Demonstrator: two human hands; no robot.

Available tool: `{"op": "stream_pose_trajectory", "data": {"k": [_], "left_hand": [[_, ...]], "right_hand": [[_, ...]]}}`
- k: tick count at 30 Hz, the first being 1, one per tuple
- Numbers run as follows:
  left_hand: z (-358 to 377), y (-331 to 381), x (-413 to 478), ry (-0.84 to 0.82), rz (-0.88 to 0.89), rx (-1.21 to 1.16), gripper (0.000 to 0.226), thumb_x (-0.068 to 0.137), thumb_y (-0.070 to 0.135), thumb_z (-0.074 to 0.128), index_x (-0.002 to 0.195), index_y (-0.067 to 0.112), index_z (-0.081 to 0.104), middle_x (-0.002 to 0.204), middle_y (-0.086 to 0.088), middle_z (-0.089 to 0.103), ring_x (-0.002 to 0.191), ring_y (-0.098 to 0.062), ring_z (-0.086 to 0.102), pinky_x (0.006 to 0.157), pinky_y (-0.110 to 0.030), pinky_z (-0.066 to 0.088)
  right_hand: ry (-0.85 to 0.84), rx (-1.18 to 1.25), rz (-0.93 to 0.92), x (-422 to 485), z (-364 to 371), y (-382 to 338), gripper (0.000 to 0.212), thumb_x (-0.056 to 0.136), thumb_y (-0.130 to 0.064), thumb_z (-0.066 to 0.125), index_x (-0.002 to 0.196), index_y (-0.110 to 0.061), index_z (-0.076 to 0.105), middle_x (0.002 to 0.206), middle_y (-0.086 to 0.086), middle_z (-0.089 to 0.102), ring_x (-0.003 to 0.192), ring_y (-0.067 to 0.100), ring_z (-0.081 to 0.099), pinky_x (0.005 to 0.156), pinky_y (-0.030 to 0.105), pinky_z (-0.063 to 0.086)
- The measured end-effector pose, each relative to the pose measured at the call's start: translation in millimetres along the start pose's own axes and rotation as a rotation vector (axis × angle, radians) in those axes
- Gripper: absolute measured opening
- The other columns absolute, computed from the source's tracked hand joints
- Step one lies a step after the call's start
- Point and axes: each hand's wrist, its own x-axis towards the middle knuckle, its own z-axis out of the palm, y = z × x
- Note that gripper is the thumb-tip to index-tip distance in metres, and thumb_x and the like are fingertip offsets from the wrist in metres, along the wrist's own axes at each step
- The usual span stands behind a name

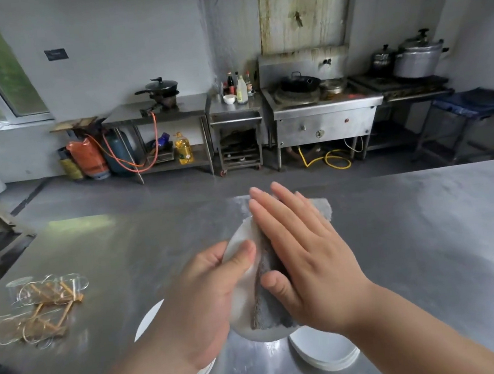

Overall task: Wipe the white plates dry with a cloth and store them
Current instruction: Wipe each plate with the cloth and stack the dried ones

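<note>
Cloth (269, 299) and right hand (304, 259) hide plate (240, 233) centre.

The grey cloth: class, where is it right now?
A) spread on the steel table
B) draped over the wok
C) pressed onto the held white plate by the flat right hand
C: the right hand lies flat on the grey cloth, pressing it onto the white plate that the left hand grips.

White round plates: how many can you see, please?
3 at least: a held white plate in the left hand, another plate beneath the left forearm, a plate stack below the right wrist; others may be hidden.
</note>
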Motion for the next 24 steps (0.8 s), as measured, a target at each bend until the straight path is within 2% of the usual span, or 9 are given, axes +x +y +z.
{"op": "stream_pose_trajectory", "data": {"k": [4, 7, 10, 13, 15, 17, 20, 22, 24], "left_hand": [[2, 6, 2, -0.070, 0.081, -0.109, 0.047, 0.092, 0.030, 0.066, 0.125, -0.004, 0.070, 0.119, -0.031, 0.071, 0.106, -0.040, 0.070, 0.107, -0.061, 0.048], [-2, 6, 2, -0.061, 0.124, -0.162, 0.046, 0.093, 0.031, 0.064, 0.124, -0.001, 0.072, 0.127, -0.031, 0.069, 0.117, -0.046, 0.069, 0.099, -0.057, 0.055], [-5, -4, 2, -0.019, 0.080, -0.216, 0.037, 0.097, 0.028, 0.062, 0.122, 0.003, 0.075, 0.127, -0.027, 0.071, 0.116, -0.043, 0.070, 0.092, -0.057, 0.059], [-6, -10, 4, -0.033, 0.018, -0.260, 0.039, 0.104, 0.023, 0.051, 0.125, -0.001, 0.072, 0.133, -0.029, 0.067, 0.123, -0.043, 0.067, 0.098, -0.053, 0.058], [-6, -8, 7, -0.056, 0.020, -0.273, 0.041, 0.102, 0.023, 0.054, 0.128, -0.005, 0.069, 0.137, -0.031, 0.063, 0.128, -0.044, 0.063, 0.101, -0.049, 0.056], [-6, -3, 11, -0.077, 0.051, -0.305, 0.051, 0.099, 0.029, 0.055, 0.134, -0.007, 0.064, 0.141, -0.032, 0.060, 0.133, -0.045, 0.058, 0.108, -0.052, 0.051], [-5, 6, 19, -0.102, 0.079, -0.369, 0.060, 0.105, 0.038, 0.045, 0.149, -0.003, 0.051, 0.150, -0.027, 0.055, 0.139, -0.042, 0.054, 0.110, -0.053, 0.049], [-3, 4, 20, -0.070, 0.063, -0.414, 0.060, 0.107, 0.042, 0.038, 0.150, 0.002, 0.052, 0.149, -0.024, 0.056, 0.138, -0.039, 0.056, 0.104, -0.051, 0.054], [-2, -7, 15, -0.039, 0.035, -0.447, 0.057, 0.108, 0.043, 0.038, 0.144, 0.006, 0.060, 0.148, -0.022, 0.058, 0.136, -0.037, 0.058, 0.099, -0.049, 0.057]], "right_hand": [[0.077, -0.020, 0.037, 14, -9, 6, 0.069, 0.107, -0.049, 0.030, 0.157, -0.002, 0.039, 0.166, 0.011, 0.035, 0.155, 0.034, 0.031, 0.121, 0.056, 0.031], [0.059, 0.054, 0.252, -7, -2, 3, 0.071, 0.109, -0.050, 0.026, 0.162, -0.003, 0.021, 0.172, 0.010, 0.019, 0.160, 0.029, 0.016, 0.128, 0.049, 0.022], [0.008, 0.014, 0.340, -32, 7, -9, 0.076, 0.109, -0.055, 0.020, 0.163, -0.003, 0.011, 0.175, 0.009, 0.008, 0.162, 0.031, 0.004, 0.129, 0.044, 0.013], [-0.101, -0.046, 0.233, -26, -4, -2, 0.073, 0.109, -0.054, 0.023, 0.163, -0.004, 0.022, 0.174, 0.007, 0.015, 0.162, 0.032, 0.007, 0.128, 0.051, 0.019], [-0.141, -0.029, 0.134, -9, -16, 9, 0.063, 0.110, -0.043, 0.034, 0.163, -0.010, 0.029, 0.172, 0.001, 0.021, 0.161, 0.027, 0.011, 0.128, 0.051, 0.021], [-0.089, 0.029, 0.134, 5, -24, 18, 0.059, 0.108, -0.030, 0.046, 0.162, -0.013, 0.033, 0.171, -0.003, 0.025, 0.160, 0.017, 0.015, 0.128, 0.045, 0.022], [0.030, 0.160, 0.343, -2, -17, 11, 0.065, 0.106, -0.030, 0.045, 0.166, -0.020, 0.023, 0.173, -0.013, 0.015, 0.156, 0.001, 0.015, 0.127, 0.025, 0.018], [0.106, 0.201, 0.434, -18, -3, -5, 0.068, 0.106, -0.032, 0.041, 0.167, -0.023, 0.014, 0.174, -0.014, 0.008, 0.156, 0.003, 0.016, 0.125, 0.019, 0.016], [0.195, 0.162, 0.416, -30, 4, -15, 0.068, 0.103, -0.026, 0.043, 0.166, -0.016, 0.020, 0.174, -0.005, 0.015, 0.156, 0.015, 0.025, 0.125, 0.026, 0.021]]}}
